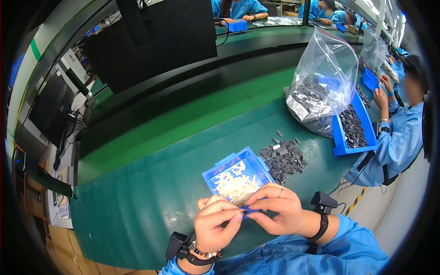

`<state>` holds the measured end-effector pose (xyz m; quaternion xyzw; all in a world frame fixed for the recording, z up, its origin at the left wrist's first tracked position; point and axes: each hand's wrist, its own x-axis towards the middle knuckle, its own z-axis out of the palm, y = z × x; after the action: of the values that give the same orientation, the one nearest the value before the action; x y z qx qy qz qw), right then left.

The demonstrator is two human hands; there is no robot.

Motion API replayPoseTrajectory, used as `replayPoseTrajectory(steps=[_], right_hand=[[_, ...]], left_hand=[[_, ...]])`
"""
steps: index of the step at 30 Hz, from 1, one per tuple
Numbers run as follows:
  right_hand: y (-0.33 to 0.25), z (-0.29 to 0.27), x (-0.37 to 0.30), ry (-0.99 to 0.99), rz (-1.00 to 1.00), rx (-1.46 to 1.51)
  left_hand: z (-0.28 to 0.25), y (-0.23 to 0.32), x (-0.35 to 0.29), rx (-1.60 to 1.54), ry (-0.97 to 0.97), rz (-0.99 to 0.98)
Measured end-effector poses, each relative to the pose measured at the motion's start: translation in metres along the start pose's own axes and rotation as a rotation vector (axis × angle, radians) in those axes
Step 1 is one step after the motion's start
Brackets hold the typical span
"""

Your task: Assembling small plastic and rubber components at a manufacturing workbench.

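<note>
My left hand (217, 222) is closed in a pinch, thumb against forefinger, at the near edge of a small blue tray. Facing it, my right hand (277, 211) also pinches, with a ring on one finger. Between the fingertips of both hands is a small dark piece (245, 212), mostly covered, so its exact kind cannot be made out. The blue tray (255, 161) just beyond my hands holds a heap of small cream-white pieces (234, 187). Right of the tray, a loose pile of small dark grey plastic parts (285, 160) lies on the green table mat (151, 206).
A large clear zip bag (321, 78) of dark parts stands at the right, against a blue bin (341, 149) full of similar parts. A co-worker (396, 142) sits beyond the bin. A black panel (151, 48) rises at the back; a monitor (51, 107) stands left.
</note>
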<state>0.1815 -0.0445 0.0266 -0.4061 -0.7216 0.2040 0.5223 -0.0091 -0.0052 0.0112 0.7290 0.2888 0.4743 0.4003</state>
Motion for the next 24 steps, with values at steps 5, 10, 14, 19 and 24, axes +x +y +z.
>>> replayPoseTrajectory(steps=[5, 10, 14, 19, 24], right_hand=[[-0.006, 0.002, -0.004, 0.004, 0.142, 0.126], [-0.006, 0.0, -0.015, 0.083, 0.238, 0.164], [-0.005, -0.01, -0.023, -0.033, 0.31, 0.309], [0.013, -0.033, -0.026, 0.11, 0.313, 0.116], [0.063, -0.078, -0.006, 0.198, 0.251, -0.5]], left_hand=[[0.0, 0.001, -0.002, 0.221, -0.026, 0.083], [0.004, -0.002, -0.005, 0.271, -0.1, 0.144], [0.006, -0.003, -0.006, 0.276, -0.144, 0.176], [0.007, -0.004, -0.006, 0.423, -0.053, 0.112], [0.008, -0.006, -0.005, 0.409, 0.023, 0.066]])
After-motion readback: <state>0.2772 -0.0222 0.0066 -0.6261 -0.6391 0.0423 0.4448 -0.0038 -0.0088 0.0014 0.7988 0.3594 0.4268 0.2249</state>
